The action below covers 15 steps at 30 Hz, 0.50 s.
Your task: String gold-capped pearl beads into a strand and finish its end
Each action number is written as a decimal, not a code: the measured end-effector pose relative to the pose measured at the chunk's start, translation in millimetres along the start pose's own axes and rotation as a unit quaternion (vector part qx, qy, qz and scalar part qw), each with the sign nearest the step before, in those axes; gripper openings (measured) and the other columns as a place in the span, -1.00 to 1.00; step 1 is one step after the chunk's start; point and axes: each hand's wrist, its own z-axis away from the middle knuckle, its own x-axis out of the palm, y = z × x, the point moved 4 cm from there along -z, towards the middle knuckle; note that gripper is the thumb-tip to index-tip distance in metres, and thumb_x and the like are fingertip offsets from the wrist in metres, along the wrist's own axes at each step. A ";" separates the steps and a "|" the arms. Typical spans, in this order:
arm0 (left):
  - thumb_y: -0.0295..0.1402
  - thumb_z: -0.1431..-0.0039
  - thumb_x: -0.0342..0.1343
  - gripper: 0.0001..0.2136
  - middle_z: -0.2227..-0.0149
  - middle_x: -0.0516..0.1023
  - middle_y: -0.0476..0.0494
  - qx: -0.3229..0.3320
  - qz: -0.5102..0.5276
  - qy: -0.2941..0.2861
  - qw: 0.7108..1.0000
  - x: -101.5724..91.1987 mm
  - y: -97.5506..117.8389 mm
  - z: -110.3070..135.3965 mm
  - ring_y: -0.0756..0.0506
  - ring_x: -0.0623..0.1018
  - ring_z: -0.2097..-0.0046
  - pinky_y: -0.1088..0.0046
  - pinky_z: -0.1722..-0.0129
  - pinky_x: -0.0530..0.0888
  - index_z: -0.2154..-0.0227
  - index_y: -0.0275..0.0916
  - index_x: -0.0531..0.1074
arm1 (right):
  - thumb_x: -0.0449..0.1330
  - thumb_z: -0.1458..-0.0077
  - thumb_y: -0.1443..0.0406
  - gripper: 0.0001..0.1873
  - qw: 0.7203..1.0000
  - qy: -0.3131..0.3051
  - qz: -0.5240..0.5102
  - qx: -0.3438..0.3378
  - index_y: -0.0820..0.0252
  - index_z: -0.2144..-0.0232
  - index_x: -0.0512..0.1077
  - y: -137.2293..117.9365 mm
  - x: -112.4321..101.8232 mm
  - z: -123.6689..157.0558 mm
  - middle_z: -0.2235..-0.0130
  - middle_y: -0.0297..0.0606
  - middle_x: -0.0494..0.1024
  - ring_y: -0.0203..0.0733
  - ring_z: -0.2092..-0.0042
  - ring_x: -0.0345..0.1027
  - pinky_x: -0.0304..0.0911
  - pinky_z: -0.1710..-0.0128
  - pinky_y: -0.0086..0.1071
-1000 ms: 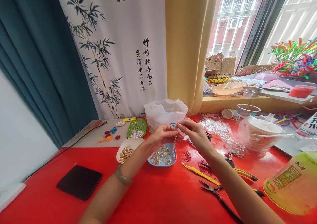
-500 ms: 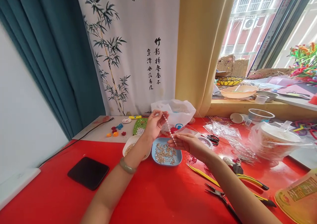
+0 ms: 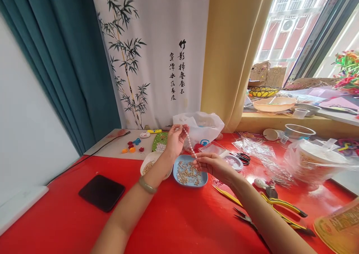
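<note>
A string of small pale beads point(image 3: 189, 143) runs slanting between my two hands. My left hand point(image 3: 176, 137) pinches its upper end. Lower down and to the right, my right hand point(image 3: 208, 162) has its fingers closed on the other end. Beneath the strand sits a blue dish point(image 3: 191, 186) with gold and clear beads in it. A white bowl point(image 3: 143, 168) of gold beads is partly hidden behind my left forearm. Behind it, a green tray point(image 3: 160, 137) carries white beads.
Scissors point(image 3: 243, 158), pliers point(image 3: 288, 209) and long-nose pliers point(image 3: 244, 216) lie on the right. A black phone-like slab point(image 3: 102, 192) is on the left. A white plastic bag point(image 3: 202, 123), clear packets point(image 3: 254, 146) and a wrapped tub point(image 3: 316, 158) stand farther back.
My right hand has shifted slightly along the lower end of the bead string, its fingers more curled. My left hand keeps its pinch. The whole view has turned a little to the left.
</note>
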 end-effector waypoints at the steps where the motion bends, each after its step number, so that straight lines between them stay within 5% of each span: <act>1: -0.55 -0.02 0.02 -0.90 0.47 0.49 -0.04 -0.001 0.002 0.001 1.000 -0.1 -0.3 0.0 0.06 0.51 0.37 0.51 0.22 0.40 0.54 -0.29 0.27 | 0.15 0.07 0.41 -0.90 1.000 0.001 -0.003 -0.001 0.28 0.41 0.43 0.6 0.3 -0.7 0.46 -0.26 0.52 -0.41 0.45 0.40 0.32 0.40 -0.57; 15: -0.58 -0.04 -0.01 -0.88 0.47 0.48 -0.04 -0.035 0.019 0.022 0.999 2.2 -2.2 1.7 0.08 0.50 0.41 0.54 0.26 0.42 0.55 -0.29 0.28 | 0.17 0.12 0.31 -0.86 1.000 -0.002 0.025 0.011 0.32 0.48 0.45 11.0 3.2 -5.5 0.52 -0.27 0.45 -0.41 0.53 0.26 0.20 0.53 -0.54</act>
